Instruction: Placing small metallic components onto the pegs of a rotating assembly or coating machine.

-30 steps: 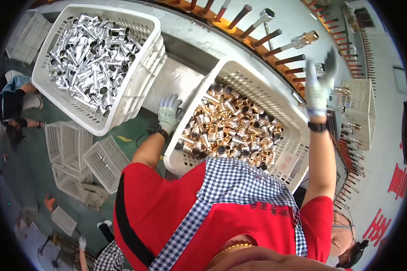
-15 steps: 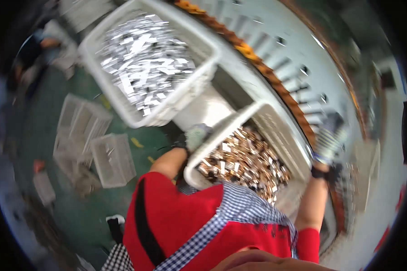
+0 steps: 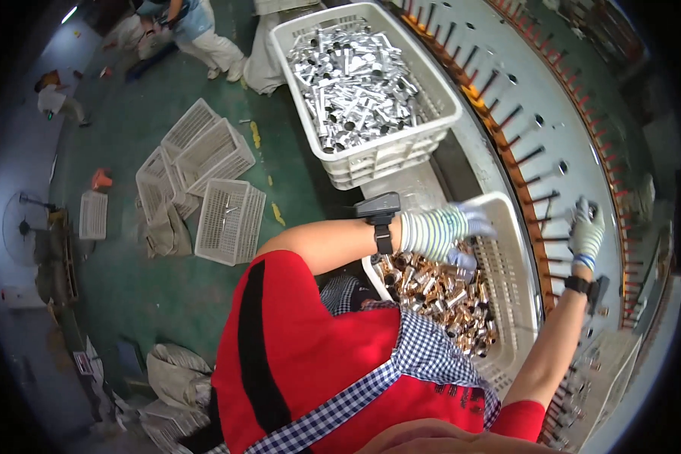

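Observation:
My left hand (image 3: 435, 233), in a striped glove with grey-blue fingertips, reaches over a white plastic basket (image 3: 516, 265). Beneath it lie shiny copper-coloured metal tube pieces (image 3: 443, 299). Its thumb and fingers stand apart, somewhat blurred, with nothing visible between them. My right hand (image 3: 586, 231), gloved alike, is above the pale machine bed beyond a row of upright pegs (image 3: 533, 155). Its fingers are drawn together at the tips; what they hold, if anything, I cannot make out. A dark band circles each wrist.
A taller white basket (image 3: 390, 155) full of silver metal tubes (image 3: 356, 83) stands beyond the copper pieces. Several white crates (image 3: 231, 219) sit on the green floor at left. A second peg row (image 3: 594, 125) runs along the right. Another person (image 3: 197, 34) is at the upper left.
My view has swung, so the baskets sit further right. My left hand has come from beside the near basket's rim to over its copper pieces. My right hand stays among the pegs.

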`<state>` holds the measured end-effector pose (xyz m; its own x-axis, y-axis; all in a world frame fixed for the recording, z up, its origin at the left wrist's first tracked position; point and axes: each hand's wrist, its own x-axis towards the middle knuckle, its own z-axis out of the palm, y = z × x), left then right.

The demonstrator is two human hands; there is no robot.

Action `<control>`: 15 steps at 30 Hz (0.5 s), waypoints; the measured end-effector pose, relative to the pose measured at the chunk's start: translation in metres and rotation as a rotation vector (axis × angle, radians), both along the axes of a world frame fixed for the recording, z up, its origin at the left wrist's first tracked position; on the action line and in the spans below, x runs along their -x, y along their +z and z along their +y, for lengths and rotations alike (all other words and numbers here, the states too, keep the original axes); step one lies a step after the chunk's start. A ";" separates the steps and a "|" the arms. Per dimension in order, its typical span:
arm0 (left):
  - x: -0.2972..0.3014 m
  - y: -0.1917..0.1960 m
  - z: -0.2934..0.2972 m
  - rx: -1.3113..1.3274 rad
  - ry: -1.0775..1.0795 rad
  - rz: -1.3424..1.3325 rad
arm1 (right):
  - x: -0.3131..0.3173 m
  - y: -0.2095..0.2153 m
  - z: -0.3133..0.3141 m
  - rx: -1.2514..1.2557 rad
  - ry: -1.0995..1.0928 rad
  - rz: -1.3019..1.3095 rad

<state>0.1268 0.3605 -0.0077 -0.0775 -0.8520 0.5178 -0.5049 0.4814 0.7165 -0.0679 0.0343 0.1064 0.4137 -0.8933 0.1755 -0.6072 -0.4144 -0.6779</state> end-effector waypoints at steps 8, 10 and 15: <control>-0.014 0.003 -0.033 -0.397 0.426 -0.123 | 0.025 -0.007 0.220 -0.242 0.813 0.658; -0.019 -0.010 -0.055 -0.631 0.560 -0.375 | 0.045 -0.010 0.210 -0.267 0.851 0.400; -0.004 -0.008 -0.088 -0.716 0.612 -0.549 | 0.070 0.039 0.083 0.912 -0.071 -0.043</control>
